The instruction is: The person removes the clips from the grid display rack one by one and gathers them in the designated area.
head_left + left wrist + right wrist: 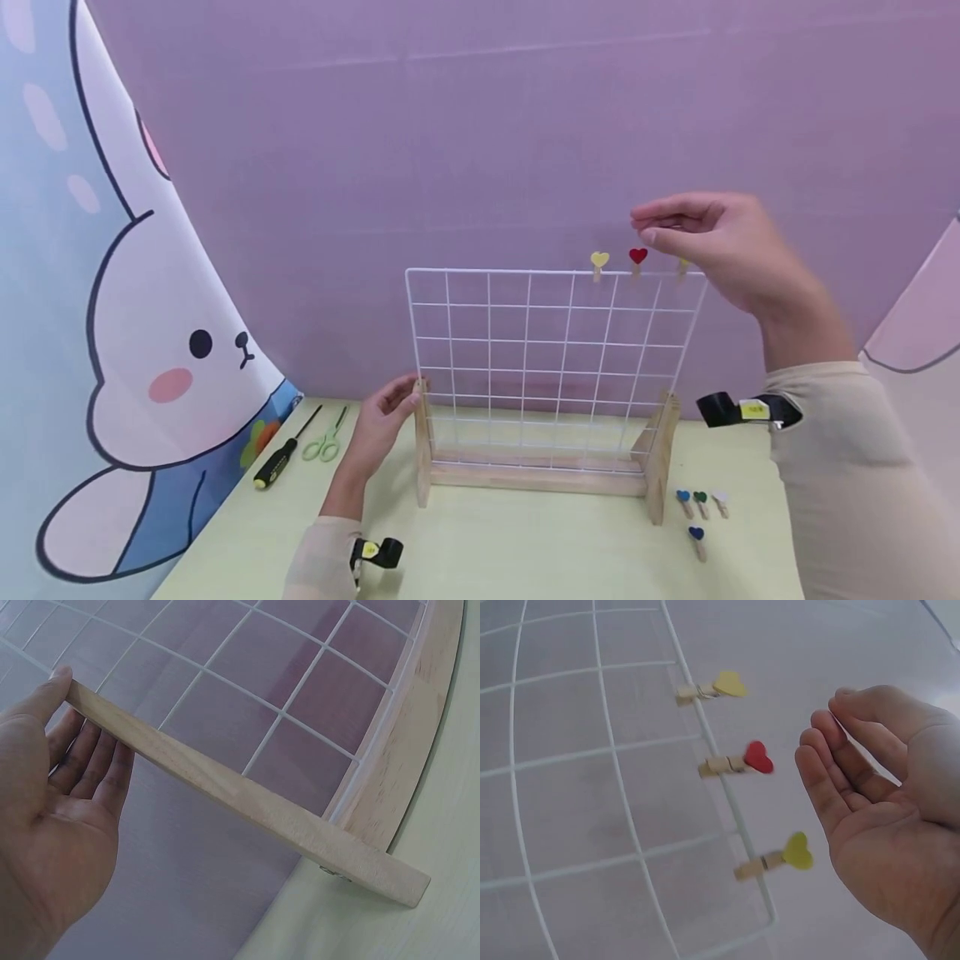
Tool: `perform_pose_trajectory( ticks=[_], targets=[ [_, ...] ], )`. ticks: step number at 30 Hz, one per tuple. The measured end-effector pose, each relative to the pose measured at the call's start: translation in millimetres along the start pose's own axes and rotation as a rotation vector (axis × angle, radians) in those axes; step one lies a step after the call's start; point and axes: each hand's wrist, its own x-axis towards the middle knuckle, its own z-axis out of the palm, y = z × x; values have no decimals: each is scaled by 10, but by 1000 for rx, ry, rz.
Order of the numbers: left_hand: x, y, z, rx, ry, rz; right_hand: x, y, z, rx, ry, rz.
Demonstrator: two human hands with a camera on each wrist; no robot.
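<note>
A white wire grid stands upright in a wooden stand. My left hand holds the top of the stand's left post, thumb on one side and fingers curled behind it. Three small wooden clothespins with hearts sit along the grid's top wire toward the right: a pale yellow one, a red one and a brighter yellow one near the corner. Just above the red clothespin is my right hand, its fingers loosely bent and holding nothing; it partly covers the corner clothespin in the head view.
On the table's right lie clothespins with blue, green, white and dark blue hearts. To the left are a black screwdriver and green scissors. A purple backdrop hangs behind the grid.
</note>
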Motion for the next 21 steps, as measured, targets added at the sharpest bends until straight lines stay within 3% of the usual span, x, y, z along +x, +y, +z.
perform_pose_trajectory(
  ticks=[6, 13, 21],
  targets=[
    [9, 18, 14, 4, -1, 4, 108, 6, 123, 23, 8, -21],
    [-11, -1, 18, -1, 10, 9, 177, 61, 244, 61, -44, -15],
    [0, -5, -4, 1, 10, 4, 190, 81, 312, -17, -69, 30]
  ],
)
